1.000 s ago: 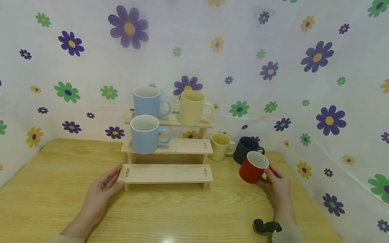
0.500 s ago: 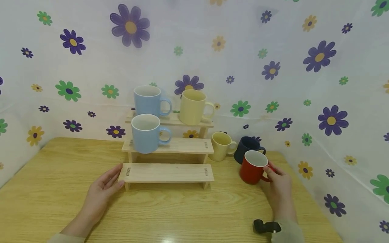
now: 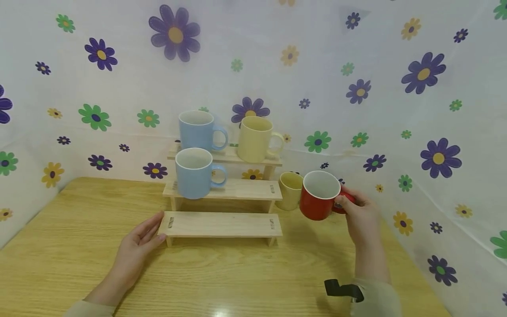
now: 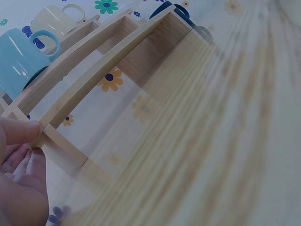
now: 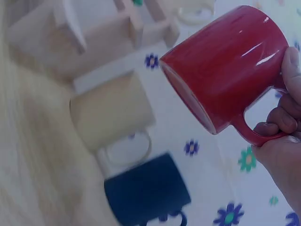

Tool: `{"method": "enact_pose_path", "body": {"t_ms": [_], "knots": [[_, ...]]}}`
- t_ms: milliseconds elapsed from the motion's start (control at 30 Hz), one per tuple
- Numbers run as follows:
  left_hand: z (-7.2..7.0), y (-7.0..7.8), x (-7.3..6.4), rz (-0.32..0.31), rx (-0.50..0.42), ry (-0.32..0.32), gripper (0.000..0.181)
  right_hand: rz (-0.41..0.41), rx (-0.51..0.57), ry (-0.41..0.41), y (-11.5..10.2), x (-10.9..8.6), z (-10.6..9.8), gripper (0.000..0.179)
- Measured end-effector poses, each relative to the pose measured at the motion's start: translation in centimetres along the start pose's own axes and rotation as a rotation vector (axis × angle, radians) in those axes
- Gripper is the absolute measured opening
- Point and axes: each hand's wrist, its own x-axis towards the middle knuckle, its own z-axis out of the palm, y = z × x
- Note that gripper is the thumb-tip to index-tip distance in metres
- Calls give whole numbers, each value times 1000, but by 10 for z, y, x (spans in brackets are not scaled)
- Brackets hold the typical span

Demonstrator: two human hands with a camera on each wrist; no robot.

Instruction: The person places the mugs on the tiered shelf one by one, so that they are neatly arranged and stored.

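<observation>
My right hand [image 3: 362, 218] grips a red mug [image 3: 317, 200] by its handle. White inside, the mug hangs in the air right of the wooden shelf rack, its rim slightly tilted; the right wrist view shows the curled fingers [image 5: 282, 115] in the handle loop. My left hand [image 3: 134, 246] pinches the left end of the lowest step of the stepped wooden rack [image 3: 223, 223], thumb and fingers at its corner. Two light blue mugs stand on the rack, one [image 3: 194, 174] on the middle step and one [image 3: 196, 130] on the top. A yellow mug [image 3: 254, 141] shares the top step.
Another yellow mug [image 3: 290, 193] stands on the wooden table [image 3: 222, 273] just right of the rack. Beside it is a dark blue mug [image 5: 148, 188], mostly hidden behind the red one in the head view. A flower-printed cloth [image 3: 119, 88] hangs behind and at the sides.
My right hand has lifted the red mug off the table area, up and a little left, so it now covers the dark blue mug. The left hand stays at the rack's lowest step.
</observation>
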Motion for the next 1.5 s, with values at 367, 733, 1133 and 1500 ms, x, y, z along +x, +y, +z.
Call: {"method": "enact_pose_path", "body": {"t_ms": [367,733,1133,1500], "knots": [[0,1,0,0,34,3,59,-9,108,-49,8,7,73,22],[0,-3,-1,-12,9,-3,59,18,188,-67,45,14,112,21],[0,0,-1,3,23,-1,58,43,179,-75,56,21,132,23],[-1,-1,0,-9,14,-1,60,49,200,-71,63,30,141,31]]}}
